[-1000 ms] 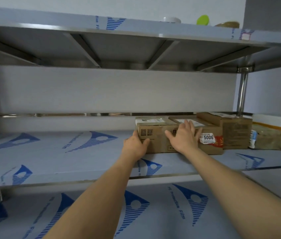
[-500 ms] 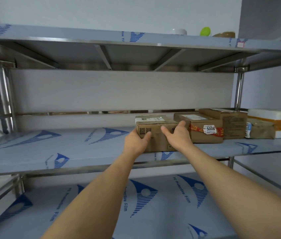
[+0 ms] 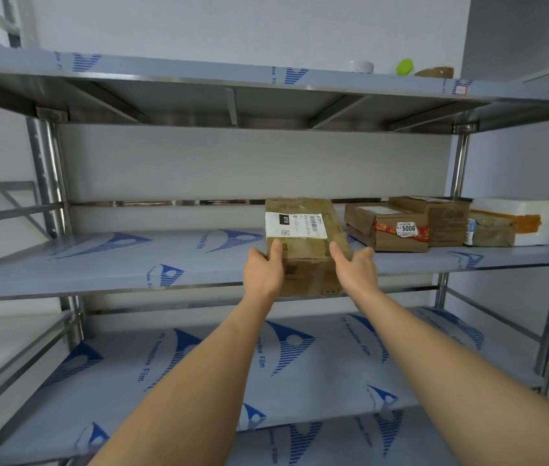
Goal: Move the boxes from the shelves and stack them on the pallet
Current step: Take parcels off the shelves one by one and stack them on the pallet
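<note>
Plainly, both hands' grip clamps the tilted cardboard box, fingertips hidden behind it.

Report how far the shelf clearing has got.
Done: nothing provable; the pallet is out of view. In hand: both hands, left and right, hold the labelled box tilted at the middle shelf edge. Left: the 5006 box, a brown box and a white foam box.
</note>
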